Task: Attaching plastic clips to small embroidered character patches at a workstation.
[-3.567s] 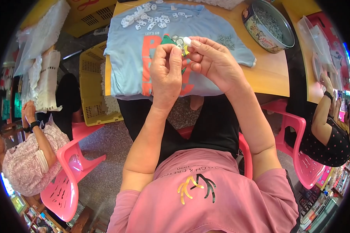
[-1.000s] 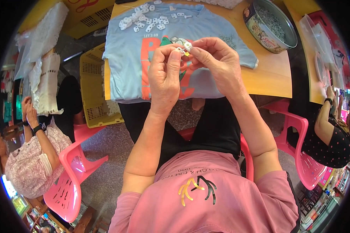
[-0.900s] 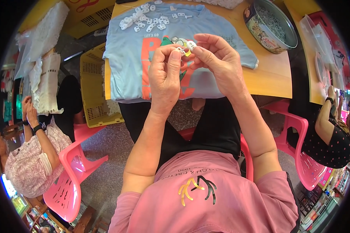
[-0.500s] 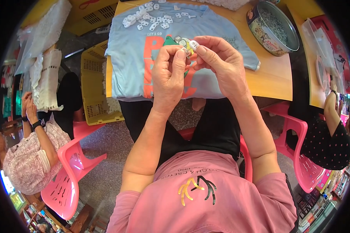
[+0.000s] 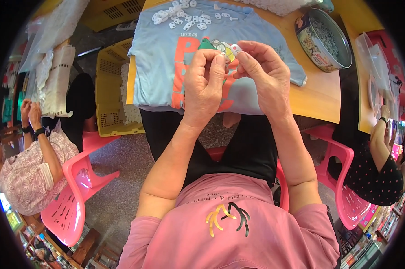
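My right hand point(image 5: 269, 74) pinches a small white plastic piece with holes point(image 5: 236, 48) between thumb and fingertips. Close beside it, my left hand point(image 5: 205, 83) has its thumb pressed against its curled fingers. Something tiny seems to be in that pinch, too small and covered to name. Both hands are raised above a light blue T-shirt point(image 5: 157, 58) with a coloured print, spread over the table. Toward the shirt's far left side lies a loose heap of similar white plastic pieces point(image 5: 166, 15), with several scattered singly beside it.
A round tin point(image 5: 310, 45) of small grey metal bits stands on the wooden table point(image 5: 321, 96) at far right. Left of the table is a yellow crate point(image 5: 108, 85). People sit on both sides, on pink chairs point(image 5: 70, 210). White padding point(image 5: 274, 5) lies at the far edge.
The whole view has shifted slightly, so table and hands appear farther right. My hands stay close together, and the white piece in my right hand has turned a little.
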The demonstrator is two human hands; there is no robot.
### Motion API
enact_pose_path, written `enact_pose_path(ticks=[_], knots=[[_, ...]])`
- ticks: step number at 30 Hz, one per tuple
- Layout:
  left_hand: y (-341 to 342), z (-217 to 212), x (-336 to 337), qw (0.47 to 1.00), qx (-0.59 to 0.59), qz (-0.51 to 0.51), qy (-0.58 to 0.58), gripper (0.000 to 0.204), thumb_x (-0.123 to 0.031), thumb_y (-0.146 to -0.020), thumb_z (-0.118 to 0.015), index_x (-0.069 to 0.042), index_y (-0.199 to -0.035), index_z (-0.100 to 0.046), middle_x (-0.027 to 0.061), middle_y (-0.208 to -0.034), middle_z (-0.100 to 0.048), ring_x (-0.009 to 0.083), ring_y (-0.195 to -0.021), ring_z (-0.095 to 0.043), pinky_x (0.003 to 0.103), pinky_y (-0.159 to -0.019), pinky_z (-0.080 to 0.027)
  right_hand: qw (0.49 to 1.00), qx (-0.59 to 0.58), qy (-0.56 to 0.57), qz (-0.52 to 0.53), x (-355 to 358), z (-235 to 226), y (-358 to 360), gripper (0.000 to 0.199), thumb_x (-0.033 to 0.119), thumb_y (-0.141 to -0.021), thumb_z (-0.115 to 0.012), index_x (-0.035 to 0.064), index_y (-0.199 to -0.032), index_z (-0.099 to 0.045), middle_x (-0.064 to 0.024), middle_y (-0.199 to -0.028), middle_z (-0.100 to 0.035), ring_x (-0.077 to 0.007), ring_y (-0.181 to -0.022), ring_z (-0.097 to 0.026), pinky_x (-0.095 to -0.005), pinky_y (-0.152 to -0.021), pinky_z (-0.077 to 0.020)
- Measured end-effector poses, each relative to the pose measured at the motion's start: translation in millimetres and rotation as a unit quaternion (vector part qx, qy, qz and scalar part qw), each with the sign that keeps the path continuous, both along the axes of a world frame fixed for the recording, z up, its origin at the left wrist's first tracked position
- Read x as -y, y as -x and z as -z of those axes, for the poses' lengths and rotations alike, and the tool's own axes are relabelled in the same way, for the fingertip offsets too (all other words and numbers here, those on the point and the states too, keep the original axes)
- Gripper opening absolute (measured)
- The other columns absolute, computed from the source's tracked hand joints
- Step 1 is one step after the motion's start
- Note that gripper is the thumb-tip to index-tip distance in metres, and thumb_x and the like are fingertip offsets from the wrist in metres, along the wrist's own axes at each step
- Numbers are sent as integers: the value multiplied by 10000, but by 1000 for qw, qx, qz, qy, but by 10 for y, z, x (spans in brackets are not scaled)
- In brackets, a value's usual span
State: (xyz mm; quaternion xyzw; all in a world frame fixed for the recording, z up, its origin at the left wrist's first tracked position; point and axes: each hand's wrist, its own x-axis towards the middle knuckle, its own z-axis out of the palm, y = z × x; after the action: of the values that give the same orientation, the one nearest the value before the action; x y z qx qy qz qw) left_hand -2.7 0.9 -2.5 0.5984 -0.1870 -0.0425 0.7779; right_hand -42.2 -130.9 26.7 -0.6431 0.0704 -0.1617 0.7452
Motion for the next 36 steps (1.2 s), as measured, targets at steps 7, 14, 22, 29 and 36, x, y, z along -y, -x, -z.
enact_pose_path(ticks=[7, 14, 22, 29, 36], knots=[[-3, 11, 25, 1000, -12, -15, 21, 112, -124, -997, -530, -15, -984, -554, 40, -901, -636, 56, -752, -566, 212, -642, -471, 1000, -11, -14, -18, -43, 5, -6, 250, 75, -920, -660, -26, -1147, -626, -66, -1000, -655, -115, -818, -648, -246, -719, -548], [5, 13, 29, 999, -12, -26, 27, 120, -133, -999, -529, -18, -974, -551, 28, -868, -612, 58, -741, -560, 216, -640, -475, 1000, -9, 22, 5, -77, 29, -23, 244, 61, -917, -662, -29, -1141, -626, -63, -997, -659, -114, -837, -644, -239, -743, -535], [0, 10, 14, 1000, -4, -21, 3, 122, -139, -1008, -518, -22, -977, -532, 13, -841, -585, 54, -728, -544, 212, -635, -470, 1000, -9, -6, -1, -188, -11, -9, 238, 58, -918, -660, -35, -1133, -619, -63, -972, -671, -107, -826, -640, -239, -748, -537], [-34, 51, -15, 1000, 10, 9, 23, 130, -166, -1033, -482, -38, -1032, -501, -2, -851, -545, 38, -722, -495, 195, -634, -441, 999, 8, -36, -8, -193, -53, -10, 213, 83, -937, -639, -39, -1112, -631, -78, -950, -671, -111, -810, -639, -262, -749, -557], [-22, 11, 1, 996, -3, 30, 88, 161, -211, -1036, -482, -49, -1031, -483, -3, -900, -540, 41, -764, -501, 204, -683, -455, 992, -4, -123, -27, -197, -86, -37, 212, 92, -947, -621, -38, -1114, -635, -65, -925, -658, -101, -804, -616, -284, -736, -562]])
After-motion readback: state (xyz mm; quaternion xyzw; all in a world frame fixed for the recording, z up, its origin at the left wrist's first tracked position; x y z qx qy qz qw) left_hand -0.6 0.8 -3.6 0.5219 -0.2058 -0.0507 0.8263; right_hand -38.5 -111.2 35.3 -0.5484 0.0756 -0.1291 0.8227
